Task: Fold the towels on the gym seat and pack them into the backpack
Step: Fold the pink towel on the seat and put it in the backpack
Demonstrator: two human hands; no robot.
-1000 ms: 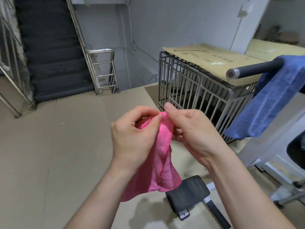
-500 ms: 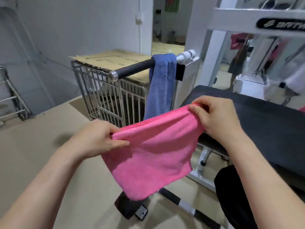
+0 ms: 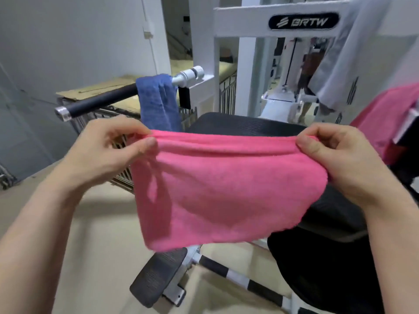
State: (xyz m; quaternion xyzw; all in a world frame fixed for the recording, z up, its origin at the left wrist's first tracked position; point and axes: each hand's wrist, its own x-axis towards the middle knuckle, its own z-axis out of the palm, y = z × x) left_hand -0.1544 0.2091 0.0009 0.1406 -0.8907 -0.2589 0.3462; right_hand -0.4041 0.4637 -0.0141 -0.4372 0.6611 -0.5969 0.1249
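A pink towel (image 3: 226, 189) hangs doubled over in the air in front of me, stretched wide. My left hand (image 3: 108, 152) pinches its top left corner and my right hand (image 3: 340, 159) pinches its top right corner. Behind it lies the black gym seat (image 3: 244, 125). A blue towel (image 3: 158, 103) is draped over the machine's black handle bar (image 3: 97, 103). Another pink towel (image 3: 385, 116) shows at the right edge. A black rounded thing (image 3: 317, 268) sits low on the right; I cannot tell if it is the backpack.
The white machine frame (image 3: 249, 23) rises behind the seat. A metal wire cage (image 3: 122, 175) topped with cardboard stands to the left. A black foot pad (image 3: 156, 277) and a striped bar (image 3: 244, 279) lie on the beige floor below.
My hands have drawn apart, pulling the pink towel's top edge wide and level. My view has swung right and closer to the seat and the machine frame.
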